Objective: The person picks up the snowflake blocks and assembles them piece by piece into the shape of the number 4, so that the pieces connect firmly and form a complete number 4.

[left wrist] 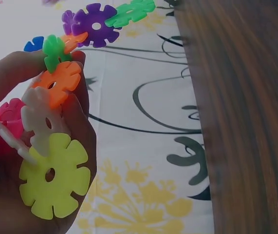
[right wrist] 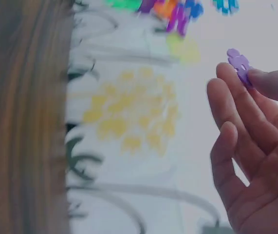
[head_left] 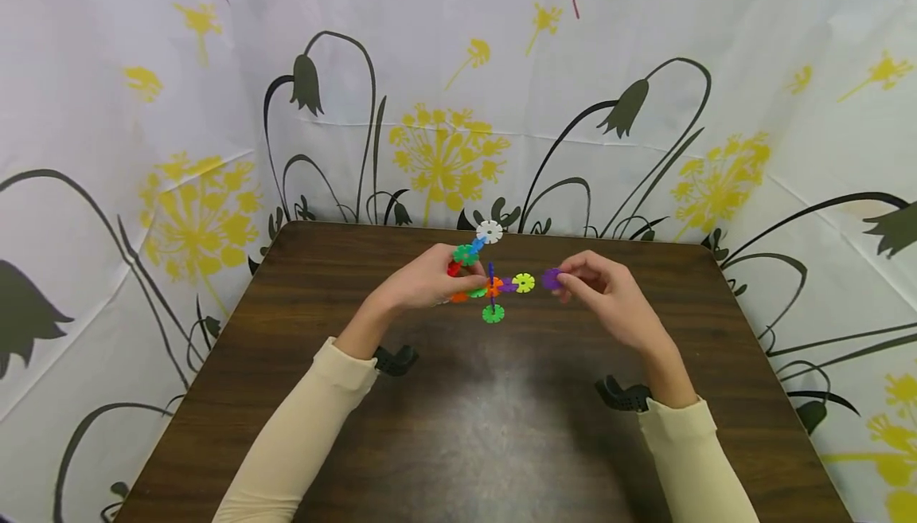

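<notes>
My left hand (head_left: 434, 278) grips a chain of joined, notched plastic discs above the table. In the left wrist view the chain has a yellow disc (left wrist: 55, 176) near the palm, an orange disc (left wrist: 61, 84), a purple disc (left wrist: 96, 25) and a green disc (left wrist: 130, 12). A white disc (head_left: 489, 232) tops one branch in the head view; a yellow-green disc (head_left: 524, 282) ends the branch toward the right. Between thumb and fingertips, my right hand (head_left: 605, 296) pinches a loose purple disc (right wrist: 239, 66), a short gap from that yellow-green end. Part of the chain hides behind the left fingers.
Below both hands lies the dark wooden table (head_left: 458, 427). Behind and around it hangs a white cloth (head_left: 444, 45) printed with flowers. A black strap mount sits on each wrist, the left mount (head_left: 396, 361) and the right mount (head_left: 622, 394).
</notes>
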{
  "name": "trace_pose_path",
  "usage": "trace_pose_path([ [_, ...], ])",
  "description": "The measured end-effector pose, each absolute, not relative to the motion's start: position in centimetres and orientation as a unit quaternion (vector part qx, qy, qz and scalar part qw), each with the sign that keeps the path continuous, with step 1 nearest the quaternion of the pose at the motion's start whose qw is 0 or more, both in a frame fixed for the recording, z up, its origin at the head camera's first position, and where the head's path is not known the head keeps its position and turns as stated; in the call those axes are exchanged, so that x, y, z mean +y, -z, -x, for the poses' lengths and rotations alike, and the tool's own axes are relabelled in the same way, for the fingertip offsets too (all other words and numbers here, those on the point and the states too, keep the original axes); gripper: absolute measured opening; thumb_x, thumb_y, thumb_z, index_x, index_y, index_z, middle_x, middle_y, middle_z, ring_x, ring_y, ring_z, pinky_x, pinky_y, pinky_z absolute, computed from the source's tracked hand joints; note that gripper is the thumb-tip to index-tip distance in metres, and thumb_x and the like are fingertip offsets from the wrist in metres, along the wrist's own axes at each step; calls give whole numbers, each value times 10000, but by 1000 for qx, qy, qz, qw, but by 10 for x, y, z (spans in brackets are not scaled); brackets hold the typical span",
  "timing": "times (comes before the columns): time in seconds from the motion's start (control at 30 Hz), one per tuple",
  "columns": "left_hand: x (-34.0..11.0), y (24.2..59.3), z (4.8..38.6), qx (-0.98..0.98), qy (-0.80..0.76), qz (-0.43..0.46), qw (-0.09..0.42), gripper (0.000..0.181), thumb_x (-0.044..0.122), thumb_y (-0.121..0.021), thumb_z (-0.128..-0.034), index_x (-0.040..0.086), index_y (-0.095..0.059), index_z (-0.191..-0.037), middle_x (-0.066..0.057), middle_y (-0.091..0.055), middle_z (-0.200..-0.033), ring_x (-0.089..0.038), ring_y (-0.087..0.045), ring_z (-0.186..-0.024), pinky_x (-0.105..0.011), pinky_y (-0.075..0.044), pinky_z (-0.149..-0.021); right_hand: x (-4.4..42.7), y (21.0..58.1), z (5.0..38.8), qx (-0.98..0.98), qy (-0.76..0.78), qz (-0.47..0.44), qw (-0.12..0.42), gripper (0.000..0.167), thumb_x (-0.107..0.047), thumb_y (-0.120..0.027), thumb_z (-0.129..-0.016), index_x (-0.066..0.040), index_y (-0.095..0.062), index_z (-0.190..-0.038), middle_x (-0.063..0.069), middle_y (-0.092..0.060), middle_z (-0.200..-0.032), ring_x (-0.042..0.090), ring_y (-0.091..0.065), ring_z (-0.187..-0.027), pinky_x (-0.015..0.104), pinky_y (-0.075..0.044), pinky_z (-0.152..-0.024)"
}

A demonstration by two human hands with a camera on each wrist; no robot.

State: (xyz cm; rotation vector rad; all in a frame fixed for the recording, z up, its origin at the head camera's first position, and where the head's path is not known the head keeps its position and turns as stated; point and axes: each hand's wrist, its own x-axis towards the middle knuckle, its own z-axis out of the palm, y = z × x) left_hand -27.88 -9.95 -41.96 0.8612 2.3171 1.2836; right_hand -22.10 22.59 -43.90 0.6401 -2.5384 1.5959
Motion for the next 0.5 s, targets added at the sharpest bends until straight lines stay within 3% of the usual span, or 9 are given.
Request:
trace_pose_path([
  [0.2,-89,414,275,810,-448,-328,186,144,244,-703,-1058,112,-715,-1002,47,-468,-698,-137,-391,-599,-277,-368,-598,185,417,240,-839,-477,-255,56,154,-229,-691,-1073,-143,-735,-1193,52,-773,-1095,174,-753,-910,251,-608,-798],
  [0.5,-86,415,273,810,-451,-328,184,137,225,-706,-1054,100,-674,-1008,35,-517,-750,-134,-434,-651,-271,-392,-649,164,415,245,-855,-439,-264,84,122,-209,-706,-1063,-132,-699,-1157,17,-775,-1031,156,-720,-871,260,-587,-760],
])
